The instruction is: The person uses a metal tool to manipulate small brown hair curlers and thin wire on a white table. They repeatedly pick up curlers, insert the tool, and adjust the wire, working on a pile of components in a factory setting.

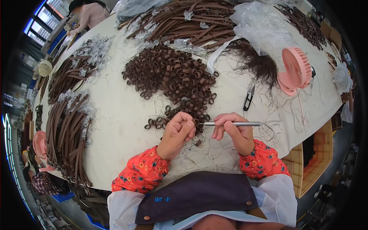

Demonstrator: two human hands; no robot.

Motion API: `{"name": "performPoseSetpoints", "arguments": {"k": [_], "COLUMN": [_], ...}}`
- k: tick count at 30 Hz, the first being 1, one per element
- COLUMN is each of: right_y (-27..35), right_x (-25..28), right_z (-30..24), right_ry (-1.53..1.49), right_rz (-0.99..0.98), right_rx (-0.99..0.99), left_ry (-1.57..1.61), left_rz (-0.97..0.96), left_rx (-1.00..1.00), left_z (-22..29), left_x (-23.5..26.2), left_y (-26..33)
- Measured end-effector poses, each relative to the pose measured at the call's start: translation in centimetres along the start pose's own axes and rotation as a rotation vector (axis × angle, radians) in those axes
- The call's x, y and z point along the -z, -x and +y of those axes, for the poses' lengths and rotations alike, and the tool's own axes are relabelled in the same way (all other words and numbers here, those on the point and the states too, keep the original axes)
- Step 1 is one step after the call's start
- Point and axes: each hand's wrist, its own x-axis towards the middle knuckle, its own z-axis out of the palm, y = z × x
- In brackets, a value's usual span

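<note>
My left hand (175, 135) is closed, pinching a small brown strap loop (196, 125) between thumb and fingertips. Wrapped in the fingers of my right hand (238, 134) is a slim silver metal-handled pick tool (252, 124), held level. Its thin tip points left and reaches the loop; whether it passes inside cannot be made out. Just beyond both hands spreads a heap of brown strap loops (172, 73), with a few strays beside my left hand. Loose dark threads (214, 155) lie scattered under and between the hands.
Black thread snips (249, 98) lie right of the heap, near a pink fan (295, 71). Bundles of brown straps (69, 134) cover the left side, with more straps (188, 19) at the back. Clear plastic wrap (260, 27) and a tangle of dark threads (260, 67) sit back right. Another person (90, 17) works far left.
</note>
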Motion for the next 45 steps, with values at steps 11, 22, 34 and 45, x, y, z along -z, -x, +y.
{"name": "performPoseSetpoints", "arguments": {"k": [11,22,34,45], "right_y": [-0.1,0.0,-0.1,-0.3], "right_x": [0.0,0.0,0.2,0.6], "right_z": [0.5,0.8,0.9,0.3], "right_ry": [0.008,0.223,0.307,0.125], "right_rz": [0.005,-0.041,-0.026,0.143], "right_rx": [-0.041,0.085,0.134,0.034], "left_ry": [-0.011,-0.143,-0.232,-1.141], "left_rz": [0.004,0.052,0.072,0.059], "left_rx": [0.010,0.027,0.003,-0.206], "left_z": [0.0,0.4,0.3,3.5], "left_x": [0.0,-0.4,-0.2,1.5], "left_y": [0.1,0.2,0.1,0.1]}}
